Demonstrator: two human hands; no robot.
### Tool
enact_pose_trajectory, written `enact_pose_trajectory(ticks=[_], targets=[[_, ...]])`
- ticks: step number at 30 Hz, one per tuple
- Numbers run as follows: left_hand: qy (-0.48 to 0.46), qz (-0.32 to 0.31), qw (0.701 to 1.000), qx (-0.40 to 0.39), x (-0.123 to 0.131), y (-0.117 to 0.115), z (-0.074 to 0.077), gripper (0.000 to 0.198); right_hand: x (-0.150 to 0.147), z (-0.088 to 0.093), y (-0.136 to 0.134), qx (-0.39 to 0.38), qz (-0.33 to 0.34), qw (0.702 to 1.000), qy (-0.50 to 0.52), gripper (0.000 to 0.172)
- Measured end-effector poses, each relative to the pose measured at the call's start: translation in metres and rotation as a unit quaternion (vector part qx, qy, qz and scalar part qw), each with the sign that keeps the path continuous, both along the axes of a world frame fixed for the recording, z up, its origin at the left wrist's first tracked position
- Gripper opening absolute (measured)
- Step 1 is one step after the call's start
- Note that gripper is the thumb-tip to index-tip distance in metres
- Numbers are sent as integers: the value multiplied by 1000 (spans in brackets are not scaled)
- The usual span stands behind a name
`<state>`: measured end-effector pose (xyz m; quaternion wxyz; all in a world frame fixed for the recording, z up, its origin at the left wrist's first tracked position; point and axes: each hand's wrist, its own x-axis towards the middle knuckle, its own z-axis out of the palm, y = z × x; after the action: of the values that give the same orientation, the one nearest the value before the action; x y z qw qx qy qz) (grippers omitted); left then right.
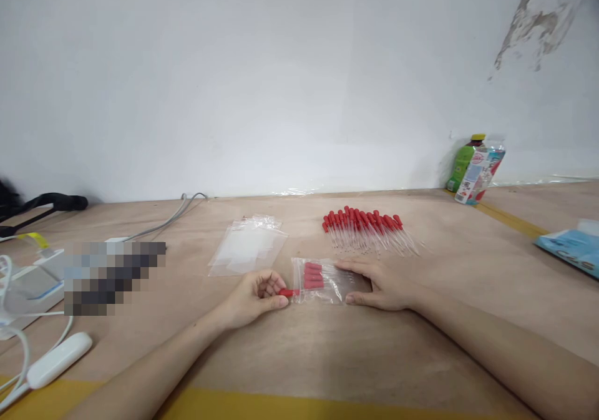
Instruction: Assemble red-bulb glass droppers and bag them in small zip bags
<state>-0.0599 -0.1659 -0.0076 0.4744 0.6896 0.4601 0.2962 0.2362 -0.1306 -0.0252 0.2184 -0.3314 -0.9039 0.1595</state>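
A clear zip bag [334,290] lies flat on the table, with several red-bulbed droppers [313,275] side by side inside it. The thumb and fingers of my left hand [258,296] are closed on the red bulb [288,293] of one more dropper, whose thin stem reaches into the bag's left end. Across the right end of the bag rests my right hand [381,286], fingers on its upper edge and thumb on its lower edge, holding it down. Behind the bag lies a row of loose red-bulbed droppers [360,220], stems toward me.
Flat clear bags [250,245] are piled behind my left hand. White cables and a power strip [32,283] occupy the left side, near a white oblong device [60,361]. Two bottles, one a patterned bottle [480,173], stand by the wall; a blue packet [571,251] lies right.
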Motion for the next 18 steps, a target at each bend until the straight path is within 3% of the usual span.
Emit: enact_pose_trajectory(ticks=[5,14,18], targets=[[24,34,999,18,6,1,-3,30,-1,1,-1,-4,-1,1000,2,66],[62,100,984,135,27,-1,-11,27,-2,1,-1,4,2,1000,13,65],[30,108,988,108,29,0,-15,25,-1,-1,0,2,0,1000,4,65]])
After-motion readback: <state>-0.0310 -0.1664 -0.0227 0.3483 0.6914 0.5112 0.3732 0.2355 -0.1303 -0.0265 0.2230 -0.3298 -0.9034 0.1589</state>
